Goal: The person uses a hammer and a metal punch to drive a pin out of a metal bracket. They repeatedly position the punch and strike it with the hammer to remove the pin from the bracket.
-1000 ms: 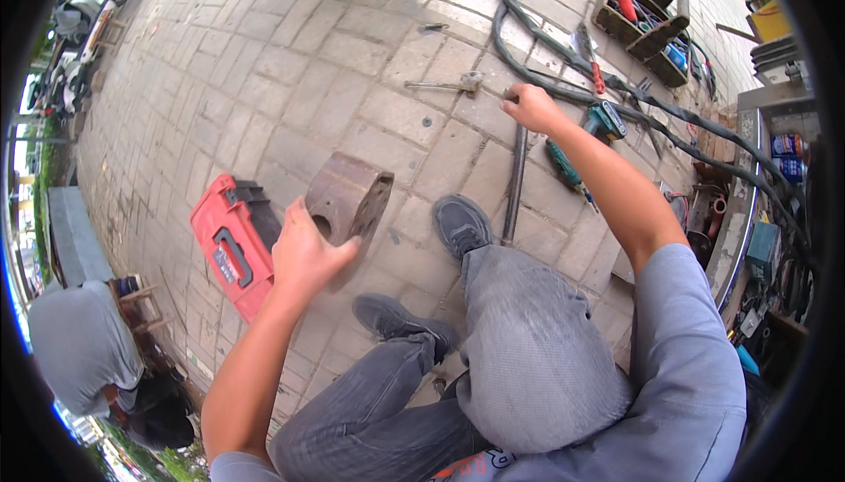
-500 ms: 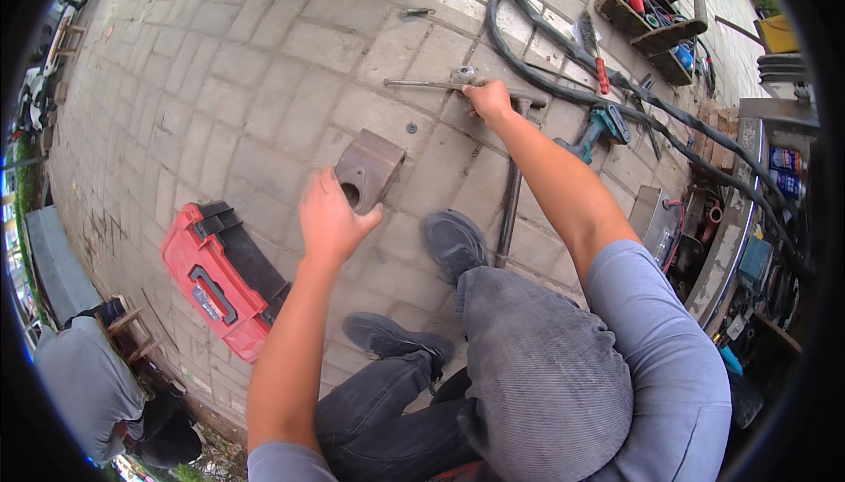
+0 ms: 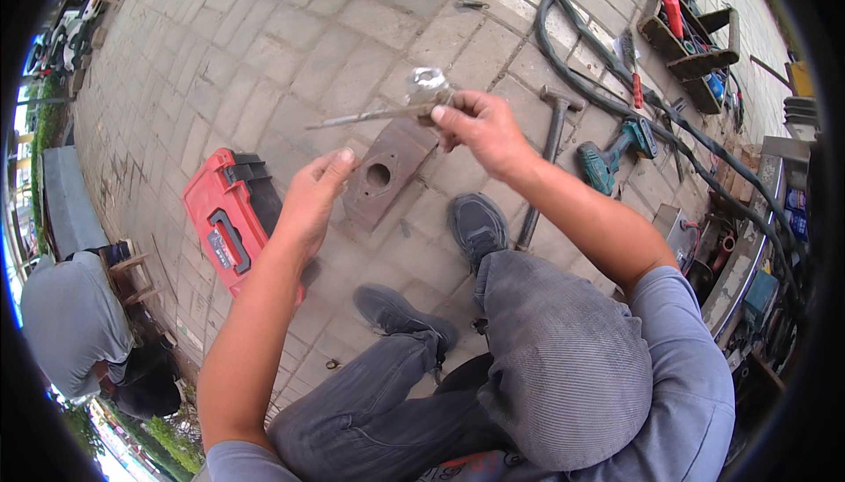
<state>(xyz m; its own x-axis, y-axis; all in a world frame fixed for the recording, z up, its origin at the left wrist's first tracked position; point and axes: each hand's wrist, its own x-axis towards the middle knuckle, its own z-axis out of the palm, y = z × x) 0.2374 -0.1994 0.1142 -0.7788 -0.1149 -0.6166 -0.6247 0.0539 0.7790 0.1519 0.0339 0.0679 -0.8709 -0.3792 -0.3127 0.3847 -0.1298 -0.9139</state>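
Observation:
My right hand (image 3: 478, 128) grips a long thin metal rod (image 3: 370, 115) with a shiny rounded head, held level above the paving. Just below it lies a rusty brown metal plate with a round hole (image 3: 380, 174), flat on the stone pavers. My left hand (image 3: 313, 198) hovers beside that plate's left edge, fingers loosely apart and holding nothing. Both my shoes and grey trouser legs show below the hands.
A red plastic tool case (image 3: 231, 216) lies left of the plate. A hammer (image 3: 546, 156), a teal cordless drill (image 3: 616, 152), black hoses (image 3: 572, 59) and a tool tray (image 3: 687, 33) sit to the right. Another person in grey (image 3: 70, 323) crouches at lower left.
My right hand picked the rod up off the paving and brought it over the plate. The plate went from being tilted up by my left hand to lying flat, and that hand let go.

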